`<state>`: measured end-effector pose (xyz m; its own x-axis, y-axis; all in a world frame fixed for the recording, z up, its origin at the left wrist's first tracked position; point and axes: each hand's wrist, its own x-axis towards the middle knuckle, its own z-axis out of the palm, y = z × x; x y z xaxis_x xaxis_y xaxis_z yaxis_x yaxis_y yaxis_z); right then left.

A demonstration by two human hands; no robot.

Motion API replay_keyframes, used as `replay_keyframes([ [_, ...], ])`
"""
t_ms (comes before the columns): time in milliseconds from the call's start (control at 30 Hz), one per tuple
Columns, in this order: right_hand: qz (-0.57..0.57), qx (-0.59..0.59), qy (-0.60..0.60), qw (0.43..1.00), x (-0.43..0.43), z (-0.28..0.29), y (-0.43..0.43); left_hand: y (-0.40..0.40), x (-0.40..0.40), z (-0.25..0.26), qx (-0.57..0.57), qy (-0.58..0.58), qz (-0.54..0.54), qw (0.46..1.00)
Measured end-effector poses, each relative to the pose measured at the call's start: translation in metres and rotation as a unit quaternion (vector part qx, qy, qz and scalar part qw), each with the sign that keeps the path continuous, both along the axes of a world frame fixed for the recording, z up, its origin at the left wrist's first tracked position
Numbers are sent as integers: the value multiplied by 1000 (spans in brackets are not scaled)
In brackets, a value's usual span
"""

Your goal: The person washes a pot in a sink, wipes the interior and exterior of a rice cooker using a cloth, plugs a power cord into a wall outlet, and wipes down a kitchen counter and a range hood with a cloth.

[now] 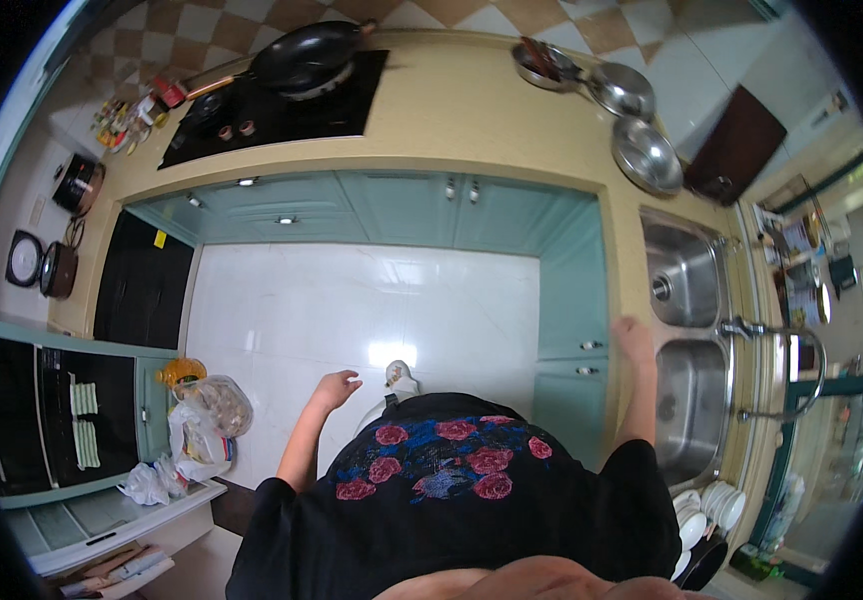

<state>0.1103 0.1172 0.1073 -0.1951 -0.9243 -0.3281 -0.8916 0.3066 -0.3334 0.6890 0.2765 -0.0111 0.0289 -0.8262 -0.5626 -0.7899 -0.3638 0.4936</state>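
Observation:
Over the white tiled floor [371, 300], my left hand [338, 390] hangs in the air with its fingers loosely apart and nothing in it. On the other side, my right hand [634, 341] is over the counter's front edge, beside the double stainless steel sink. It is blurred, so its fingers and any contact with the counter cannot be made out. The far sink basin [683, 274] has a drain, and the near basin [690, 412] lies right of my forearm. A curved faucet [814, 375] rises behind them.
A black wok [308, 60] sits on the cooktop [341, 112]. Steel pans [647, 155] and a dark cutting board [739, 150] occupy the far right corner. White dishes [722, 504] stand past the sink. Plastic bags [199, 439] and an oil jug [182, 370] rest at left.

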Motion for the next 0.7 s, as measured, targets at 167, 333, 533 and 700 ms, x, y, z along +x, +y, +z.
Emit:
replay_keyframes([
  [167,86,-113,39,989,119,-33,-70,1,96,-1,1,-23,68,997],
  [333,301,-10,-66,951,282,-32,-131,-6,156,3,-29,-30,134,990],
  [533,432,95,-120,889,404,-57,-188,-12,188,-8,-18,3,227,974],
  [700,503,152,-141,839,491,-78,-248,-46,226,-12,-7,-4,270,963],
])
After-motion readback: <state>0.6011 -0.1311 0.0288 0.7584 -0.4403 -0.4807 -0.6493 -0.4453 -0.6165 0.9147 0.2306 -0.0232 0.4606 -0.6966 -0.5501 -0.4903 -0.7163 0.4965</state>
